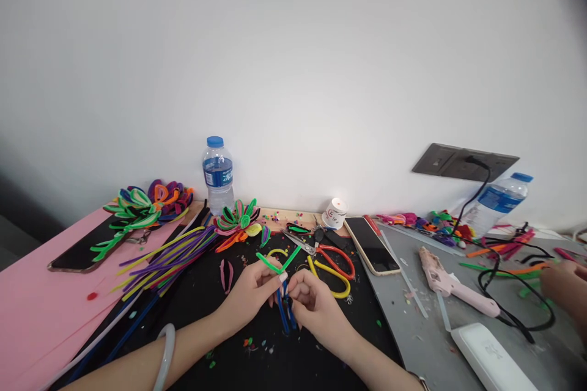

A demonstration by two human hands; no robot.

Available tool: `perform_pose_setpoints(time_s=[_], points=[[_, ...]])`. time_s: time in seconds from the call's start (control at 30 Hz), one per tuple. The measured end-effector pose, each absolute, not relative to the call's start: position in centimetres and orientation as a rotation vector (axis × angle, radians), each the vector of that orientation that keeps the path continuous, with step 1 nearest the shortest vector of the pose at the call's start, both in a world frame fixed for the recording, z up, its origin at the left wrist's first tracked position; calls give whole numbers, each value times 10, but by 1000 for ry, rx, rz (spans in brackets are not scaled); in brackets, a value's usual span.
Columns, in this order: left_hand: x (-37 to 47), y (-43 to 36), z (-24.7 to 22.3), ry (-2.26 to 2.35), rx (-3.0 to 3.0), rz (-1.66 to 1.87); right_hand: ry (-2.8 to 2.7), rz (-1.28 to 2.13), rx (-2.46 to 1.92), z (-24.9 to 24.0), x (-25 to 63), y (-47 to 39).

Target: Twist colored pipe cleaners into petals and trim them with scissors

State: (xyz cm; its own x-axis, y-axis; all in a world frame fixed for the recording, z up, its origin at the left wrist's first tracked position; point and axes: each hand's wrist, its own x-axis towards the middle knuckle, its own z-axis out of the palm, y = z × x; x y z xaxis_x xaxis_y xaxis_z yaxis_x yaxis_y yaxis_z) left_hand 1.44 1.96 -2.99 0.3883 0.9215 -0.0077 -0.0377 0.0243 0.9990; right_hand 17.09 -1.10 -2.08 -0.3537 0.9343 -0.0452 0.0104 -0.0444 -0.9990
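My left hand [250, 290] is closed, pinching pipe cleaners between thumb and fingers. A bright green pipe cleaner [280, 270], bent into a V, sticks up from this grip. Blue pipe cleaners [285, 314] hang down between the two hands. My right hand [321, 311] is closed around the blue pieces, its fingertips close to the left ones. Just beyond the hands lie scissors [338, 260] with red and yellow handles. A yellow curled pipe cleaner [277, 252] and a pink loop [226, 275] rest on the black mat [192, 342].
Pipe-cleaner flowers [238, 220] and a bundle of loose stems [169, 259] lie left. A water bottle [218, 174], paper cup [334, 214] and phone [372, 245] stand or lie behind. At right are a pink glue gun [458, 293], its cable, and another person's hand [566, 287].
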Motion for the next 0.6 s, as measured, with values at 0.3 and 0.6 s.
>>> perform_pose_setpoints(time_s=[0.3, 0.6], points=[[12, 20, -24, 891, 1376, 842, -1324, 1492, -1065, -20, 177, -2], [12, 22, -25, 917, 1322, 901, -1487, 1463, -1068, -23, 176, -5]])
